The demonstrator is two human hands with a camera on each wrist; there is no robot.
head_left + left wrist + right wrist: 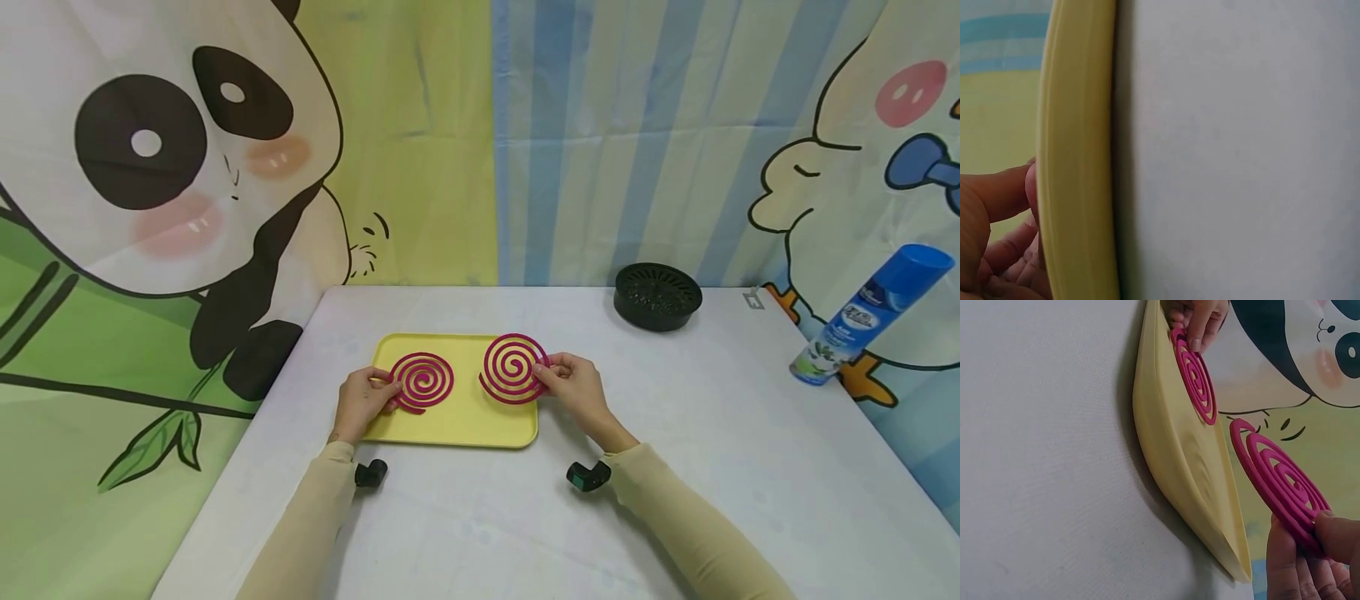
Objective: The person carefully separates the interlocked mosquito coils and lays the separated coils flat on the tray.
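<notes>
Two magenta mosquito coils are at the shallow yellow tray (465, 432). My left hand (362, 402) pinches the outer ring of the left coil (423, 380) between thumb and fingers, close over the tray's left part. My right hand (577, 387) pinches the other coil (514, 369) by its right edge. The right wrist view shows this right coil (1279, 481) tilted and raised above the tray (1185, 456). In the left wrist view the tray's side (1079, 150) hides most of the fingers and the left coil.
A round black holder with a slotted top (657, 297) stands at the back right of the white table (480, 517). Farther right is a blue spray can (870, 315). Behind the table hangs a cartoon-printed curtain (420, 167).
</notes>
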